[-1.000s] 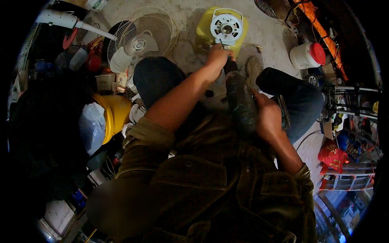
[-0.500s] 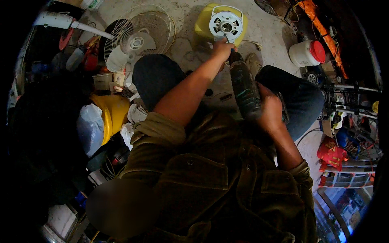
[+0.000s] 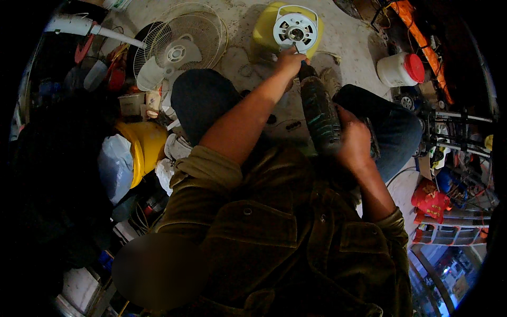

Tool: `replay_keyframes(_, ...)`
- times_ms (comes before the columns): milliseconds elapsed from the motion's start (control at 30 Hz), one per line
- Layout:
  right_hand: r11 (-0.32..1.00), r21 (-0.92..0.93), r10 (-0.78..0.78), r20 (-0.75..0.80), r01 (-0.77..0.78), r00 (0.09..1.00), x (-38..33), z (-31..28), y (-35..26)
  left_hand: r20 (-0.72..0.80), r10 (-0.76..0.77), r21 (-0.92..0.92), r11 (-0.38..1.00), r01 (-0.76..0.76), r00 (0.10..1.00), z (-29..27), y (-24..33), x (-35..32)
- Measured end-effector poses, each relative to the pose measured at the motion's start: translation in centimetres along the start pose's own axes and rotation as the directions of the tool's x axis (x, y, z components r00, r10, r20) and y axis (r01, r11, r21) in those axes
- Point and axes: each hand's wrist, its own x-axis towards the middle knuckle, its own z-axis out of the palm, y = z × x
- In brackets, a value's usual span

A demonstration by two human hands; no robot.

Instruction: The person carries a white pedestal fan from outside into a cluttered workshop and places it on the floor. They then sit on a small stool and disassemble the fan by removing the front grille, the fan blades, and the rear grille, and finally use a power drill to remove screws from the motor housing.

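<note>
At the upper centre of the frame, a yellow base (image 3: 263,33) stands on the floor (image 3: 240,63), with a round white slotted housing (image 3: 295,34) and its white looped handle on top. The left hand (image 3: 291,62) is at the lower edge of the housing, its fingers curled; whether they pinch anything cannot be told. Right of centre, the right hand (image 3: 355,138) is wrapped around a dark, worn power tool (image 3: 320,113), whose narrow front end points up the frame and lies just beside the left hand. A fan with a wire grille (image 3: 182,45) is at the upper left, a white bucket (image 3: 392,73) with a red lid at the upper right, and a yellow bucket (image 3: 153,145) at the left.
</note>
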Motion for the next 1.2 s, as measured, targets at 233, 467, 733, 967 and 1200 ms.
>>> replay_keyframes(233, 1.0, -0.02, -0.013, 0.014, 0.014, 1.0, -0.2, -0.7, -0.6, -0.031, -0.108, -0.06, 0.993, 0.106, 0.994, 0.2, 0.7, -1.4)
replay_keyframes(467, 0.987, -0.15, -0.049, 0.082, 0.061, 0.995, 2.0, -4.8, -2.1, -0.438, -0.02, 0.237, 0.962, 0.136, 0.899, -2.5, -2.0, -0.1)
replay_keyframes(733, 0.92, -0.352, -0.076, 0.278, 0.175, 0.957, 6.8, -7.2, -3.9, -0.179, 0.267, 0.736, 0.675, -0.052, 0.947, -3.5, -8.5, 5.8)
replay_keyframes(967, 0.914, -0.362, -0.045, 0.356, 0.182, 0.933, 9.6, -7.4, -5.3, -0.111, 0.401, 0.926, 0.373, -0.052, 0.909, -4.7, -8.8, 8.6)
replay_keyframes(1200, 0.948, -0.281, -0.055, 0.311, 0.147, 0.949, 10.5, -6.4, -4.8, -0.176, 0.31, 0.836, 0.548, -0.025, 0.934, -4.6, -7.8, 8.4)
